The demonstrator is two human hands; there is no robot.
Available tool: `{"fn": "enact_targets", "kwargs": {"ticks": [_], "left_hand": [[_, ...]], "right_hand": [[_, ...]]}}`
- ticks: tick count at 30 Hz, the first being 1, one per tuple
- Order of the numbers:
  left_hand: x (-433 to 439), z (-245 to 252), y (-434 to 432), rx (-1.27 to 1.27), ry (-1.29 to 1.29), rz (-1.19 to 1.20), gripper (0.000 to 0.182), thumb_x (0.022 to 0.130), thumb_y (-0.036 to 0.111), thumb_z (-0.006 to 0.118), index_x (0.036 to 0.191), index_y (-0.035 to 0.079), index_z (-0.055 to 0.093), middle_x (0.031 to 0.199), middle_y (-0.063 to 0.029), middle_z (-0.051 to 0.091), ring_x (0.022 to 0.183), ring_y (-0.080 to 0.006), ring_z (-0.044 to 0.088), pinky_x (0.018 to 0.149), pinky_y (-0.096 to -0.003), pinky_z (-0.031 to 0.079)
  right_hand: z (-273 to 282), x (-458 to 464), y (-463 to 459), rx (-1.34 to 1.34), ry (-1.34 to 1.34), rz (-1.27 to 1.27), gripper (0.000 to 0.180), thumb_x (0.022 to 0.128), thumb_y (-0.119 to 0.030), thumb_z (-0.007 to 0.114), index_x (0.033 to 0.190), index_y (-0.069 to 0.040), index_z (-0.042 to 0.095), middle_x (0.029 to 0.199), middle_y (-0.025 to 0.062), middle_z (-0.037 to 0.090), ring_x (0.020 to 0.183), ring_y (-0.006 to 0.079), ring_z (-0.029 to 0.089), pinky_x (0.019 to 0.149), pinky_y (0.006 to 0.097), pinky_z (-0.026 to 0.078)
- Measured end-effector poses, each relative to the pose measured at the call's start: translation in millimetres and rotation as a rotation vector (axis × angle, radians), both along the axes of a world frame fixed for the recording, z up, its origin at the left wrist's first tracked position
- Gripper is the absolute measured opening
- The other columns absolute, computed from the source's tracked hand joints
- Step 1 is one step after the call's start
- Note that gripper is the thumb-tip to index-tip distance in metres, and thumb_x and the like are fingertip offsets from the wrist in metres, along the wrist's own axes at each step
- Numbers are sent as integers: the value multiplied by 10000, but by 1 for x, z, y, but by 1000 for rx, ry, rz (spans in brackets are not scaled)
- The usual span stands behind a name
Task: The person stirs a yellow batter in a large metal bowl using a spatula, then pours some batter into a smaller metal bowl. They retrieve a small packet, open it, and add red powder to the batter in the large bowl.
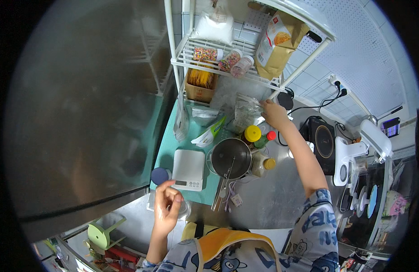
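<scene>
My right hand [274,115] reaches to the back of the counter, its fingers at the edge of a clear plastic bag [247,110]; whether they grip it is unclear. My left hand [168,204] is raised at the counter's front left, fingers curled and apart, with nothing seen in it. Beyond it lie a white digital kitchen scale [188,166] and a jar with a dark blue lid [160,176]. A metal pot [231,158] with a thin metal utensil in it stands right of the scale. Beside the pot are a yellow-capped bottle [252,133], a red-capped green bottle [270,136] and a gold-lidded jar [269,164].
A white wire rack [226,69] holds sprinkle jars [206,53], a bag of white powder [214,27] and a brown paper bag [281,44]. An induction cooker [323,141] and white stand mixer [345,163] stand right. A metal cabinet surface [94,102] rises left.
</scene>
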State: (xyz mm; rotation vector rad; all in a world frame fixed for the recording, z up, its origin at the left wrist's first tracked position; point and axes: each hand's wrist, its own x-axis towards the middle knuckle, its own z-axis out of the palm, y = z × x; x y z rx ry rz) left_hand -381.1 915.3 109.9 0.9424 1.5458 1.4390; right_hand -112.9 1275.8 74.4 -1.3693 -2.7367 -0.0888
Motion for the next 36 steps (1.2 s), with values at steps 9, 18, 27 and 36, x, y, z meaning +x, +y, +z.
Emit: {"fn": "enact_targets", "kwargs": {"ticks": [9,18,27,36], "left_hand": [[-15,-42,-12,-306,-115,99,239,893,10,527,1132,26,518,747,-7,576,707,-83,548,656,-204,393],[-1,-45,23,-267,-12,29,275,855,-66,505,1108,38,529,766,-12,546,727,-86,546,661,-205,414],[0,-27,44,-193,56,47,292,850,-66,492,1120,42,524,818,-10,557,770,-82,539,698,-202,411],[9,-23,15,-208,78,76,192,909,36,495,1094,51,540,783,-2,566,588,-26,393,529,-178,315]], "right_hand": [[-35,8,44,-23,-146,-100,160,805,-145,556,934,-100,640,940,100,634,772,322,636,669,430,524],[-30,15,31,-47,148,-20,261,812,-123,553,1071,-129,589,1027,86,577,798,319,624,643,421,525],[-27,20,20,-127,167,46,270,833,-158,571,1095,-93,568,1044,93,576,913,315,597,721,423,507],[-16,2,14,-309,192,179,181,847,-190,548,834,-23,618,876,131,596,829,353,586,714,440,472]]}}
